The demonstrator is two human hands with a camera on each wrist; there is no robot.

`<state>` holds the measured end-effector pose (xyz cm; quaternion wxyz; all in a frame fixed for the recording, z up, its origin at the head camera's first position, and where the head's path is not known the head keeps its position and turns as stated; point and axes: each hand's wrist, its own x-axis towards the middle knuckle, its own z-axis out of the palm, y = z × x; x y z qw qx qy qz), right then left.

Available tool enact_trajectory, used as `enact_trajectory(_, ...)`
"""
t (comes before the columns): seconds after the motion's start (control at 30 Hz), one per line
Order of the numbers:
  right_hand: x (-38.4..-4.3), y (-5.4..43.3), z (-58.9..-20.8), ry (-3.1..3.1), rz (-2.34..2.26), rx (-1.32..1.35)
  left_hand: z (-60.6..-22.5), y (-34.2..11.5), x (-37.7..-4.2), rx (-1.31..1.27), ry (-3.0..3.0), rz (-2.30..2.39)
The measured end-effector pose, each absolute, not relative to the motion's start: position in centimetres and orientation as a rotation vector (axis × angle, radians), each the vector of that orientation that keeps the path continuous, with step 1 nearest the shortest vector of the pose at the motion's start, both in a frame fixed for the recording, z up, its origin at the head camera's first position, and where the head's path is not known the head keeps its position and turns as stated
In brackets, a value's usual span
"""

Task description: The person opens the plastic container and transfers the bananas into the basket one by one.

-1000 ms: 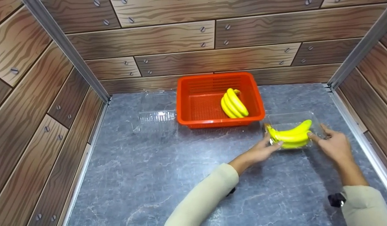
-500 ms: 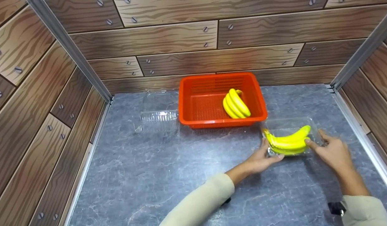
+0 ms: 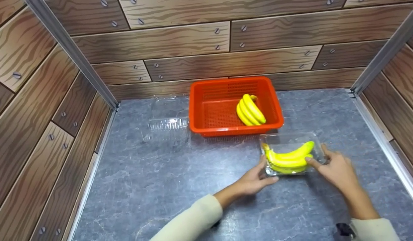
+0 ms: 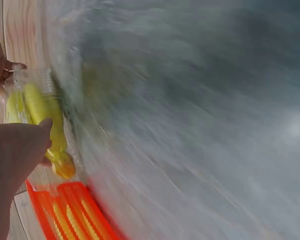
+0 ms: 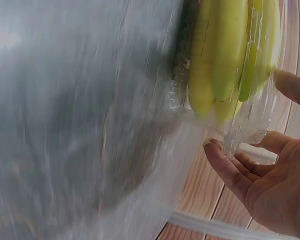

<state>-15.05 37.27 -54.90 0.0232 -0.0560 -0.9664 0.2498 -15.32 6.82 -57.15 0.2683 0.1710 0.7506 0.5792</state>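
A clear plastic container (image 3: pixel 292 138) with a bunch of yellow bananas (image 3: pixel 288 160) inside is held between both hands, just in front of the red basket. My left hand (image 3: pixel 250 182) grips its left end, thumb at the near side, as the left wrist view also shows with the thumb (image 4: pixel 44 131) over the bananas. At the other end my right hand (image 3: pixel 338 170) holds the container by its right edge. In the right wrist view, the right thumb (image 5: pixel 292 85) lies on one side and the fingers (image 5: pixel 227 167) curl under the clear rim.
A red basket (image 3: pixel 236 130) stands by the back wall, with another bunch of bananas (image 3: pixel 250 111) in its right part. Left of it lies another clear plastic container (image 3: pixel 169 124). Wood-patterned walls (image 3: pixel 186 40) border the grey marbled surface (image 3: pixel 153 187) on three sides.
Both hands have carried the container of bananas leftward and nearer to the person, from right of the red basket to in front of its right corner. The basket has not moved.
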Motion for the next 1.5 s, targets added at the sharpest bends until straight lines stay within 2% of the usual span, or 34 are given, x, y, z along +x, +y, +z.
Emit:
enact_trajectory(0.2, -13.7, 33.9, -55.4, -2.954, 0.774, -0.161, -57.6, 3.4, -14.2, 0.582, 2.183, 1.446)
enact_trajectory(0.47, -13.3, 29.5, -55.4, -2.941, 0.771, -0.082, -57.9, -0.9, -13.2, 0.547, 2.268, 1.542)
enact_trajectory(0.73, -13.0, 27.6, -56.0, -2.841, 0.832, -0.023, -58.5, -3.2, -12.6, 0.633, 2.391, 1.570)
enact_trajectory(0.97, -13.2, 27.2, -56.7, -2.797, 0.882, -0.032, -58.7, -3.4, -12.7, 0.628, 2.591, 1.476)
enact_trajectory(1.27, -12.9, 27.2, -57.3, -2.775, 0.907, -0.066, -57.1, -1.5, -13.9, 0.539, 2.677, 1.433)
enact_trajectory(1.5, -12.8, 27.6, -57.6, -2.831, 0.919, -0.069, -56.4, 1.1, -15.3, 0.823, 2.893, 0.717)
